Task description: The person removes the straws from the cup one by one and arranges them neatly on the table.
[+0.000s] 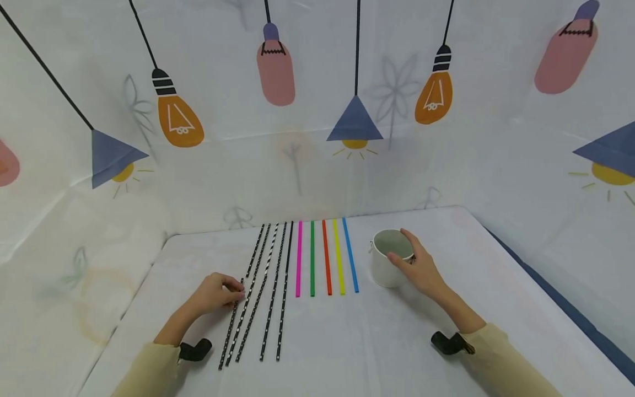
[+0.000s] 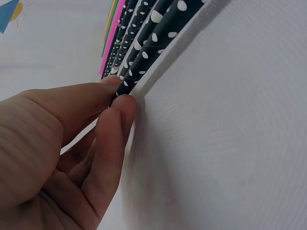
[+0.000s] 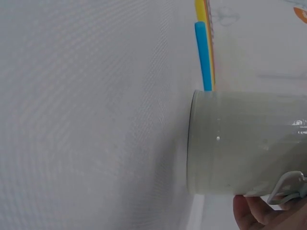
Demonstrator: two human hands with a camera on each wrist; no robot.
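My left hand [image 1: 216, 293] pinches the top end of the leftmost black paper straw with white dots [image 1: 231, 325] between thumb and fingertips. That straw [image 2: 158, 45] lies along the white cloth in the left wrist view, close beside another dotted one. More black-and-white straws [image 1: 270, 314] are spread to its right, some reaching farther back. On the right stands a pale open-topped jar [image 1: 384, 270], upright on the table. My right hand [image 1: 420, 270] holds it by its right side, thumb at the rim. A wire clasp [image 3: 288, 184] shows near the fingers in the right wrist view.
Between the black straws and the jar lie single pink [image 1: 299, 259], green [image 1: 312, 259], red [image 1: 326, 259], yellow [image 1: 339, 259] and blue [image 1: 350, 256] straws, roughly side by side. A white sheet printed with lamps [image 1: 354, 124] hangs behind the table.
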